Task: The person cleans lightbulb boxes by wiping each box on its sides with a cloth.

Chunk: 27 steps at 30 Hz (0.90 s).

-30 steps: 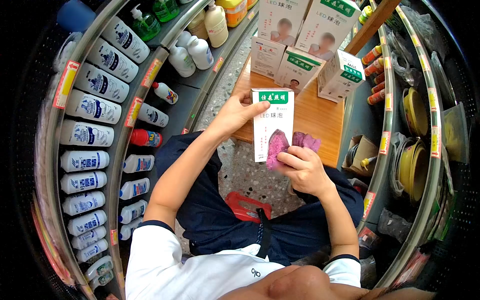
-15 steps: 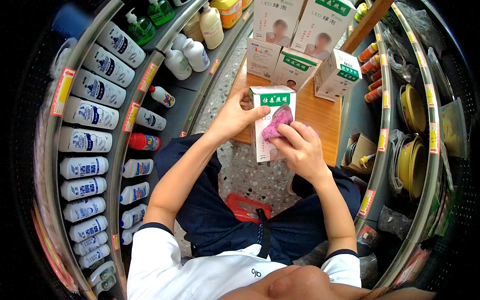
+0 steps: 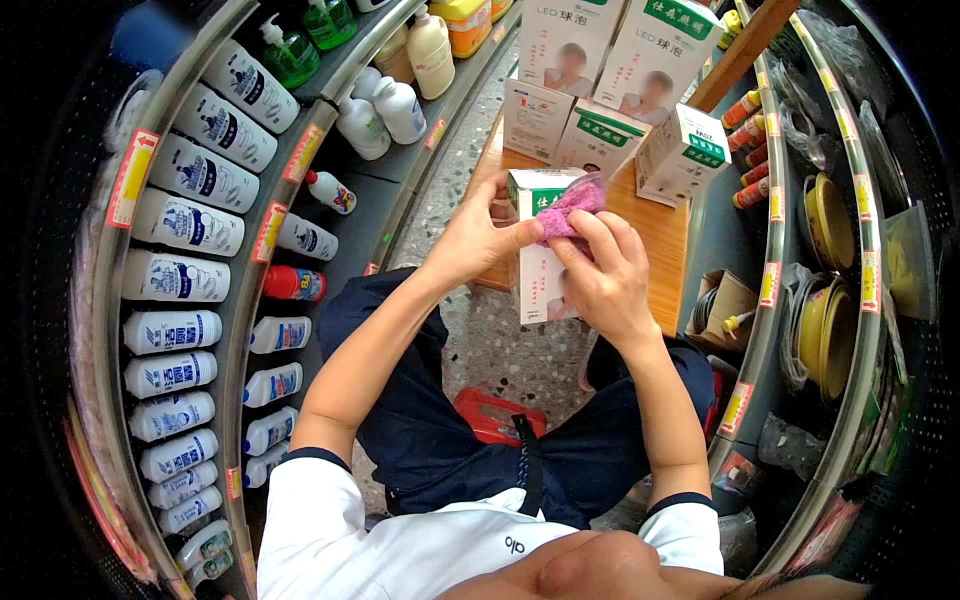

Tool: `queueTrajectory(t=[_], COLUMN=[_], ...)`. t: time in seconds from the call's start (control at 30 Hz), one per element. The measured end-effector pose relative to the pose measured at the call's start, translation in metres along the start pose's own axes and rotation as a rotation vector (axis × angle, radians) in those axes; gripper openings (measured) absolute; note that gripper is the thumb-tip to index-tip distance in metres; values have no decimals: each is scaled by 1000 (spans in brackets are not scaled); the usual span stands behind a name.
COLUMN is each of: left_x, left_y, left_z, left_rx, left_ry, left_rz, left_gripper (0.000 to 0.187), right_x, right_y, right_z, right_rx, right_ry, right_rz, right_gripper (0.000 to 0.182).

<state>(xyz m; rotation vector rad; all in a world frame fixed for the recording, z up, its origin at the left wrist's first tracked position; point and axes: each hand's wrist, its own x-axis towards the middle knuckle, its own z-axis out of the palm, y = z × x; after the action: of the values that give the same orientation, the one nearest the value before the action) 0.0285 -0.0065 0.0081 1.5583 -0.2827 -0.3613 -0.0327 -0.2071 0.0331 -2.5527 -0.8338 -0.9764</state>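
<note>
A white and green LED bulb box [image 3: 537, 285] is held upright in front of me by my left hand [image 3: 485, 235], whose fingers wrap its left side. My right hand [image 3: 607, 275] grips a pink cloth [image 3: 570, 208], which lies against the upper front of the box and covers part of its green label. Behind it, more bulb boxes [image 3: 655, 50] are stacked on a wooden table [image 3: 660, 245]. One separate bulb box [image 3: 684, 155] stands at the table's right side.
Shelves on the left carry rows of white bottles [image 3: 188, 222] and green pump bottles [image 3: 290, 55]. On the right shelf are yellow pans [image 3: 822, 335], orange-capped cans [image 3: 745, 135] and an open carton [image 3: 722, 308]. A red stool [image 3: 497, 415] is beneath me.
My right hand has moved the pink cloth up the front of the box, from its middle to the green label. My left hand keeps its hold.
</note>
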Motion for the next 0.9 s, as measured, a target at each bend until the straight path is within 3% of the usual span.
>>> queueTrajectory(t=[0.37, 0.67, 0.9], left_x=[-3, -2, -6], left_y=[9, 6, 16], left_z=[10, 9, -4], left_rx=[-58, 108, -74], left_ry=[-27, -16, -178], left_rz=[-3, 72, -5], left_gripper=[98, 92, 98], right_x=[4, 7, 6], right_y=[-1, 4, -4], right_z=[2, 0, -6], right_rx=[9, 58, 74], right_ry=[27, 21, -52], right_rz=[73, 0, -26], right_gripper=[33, 33, 31])
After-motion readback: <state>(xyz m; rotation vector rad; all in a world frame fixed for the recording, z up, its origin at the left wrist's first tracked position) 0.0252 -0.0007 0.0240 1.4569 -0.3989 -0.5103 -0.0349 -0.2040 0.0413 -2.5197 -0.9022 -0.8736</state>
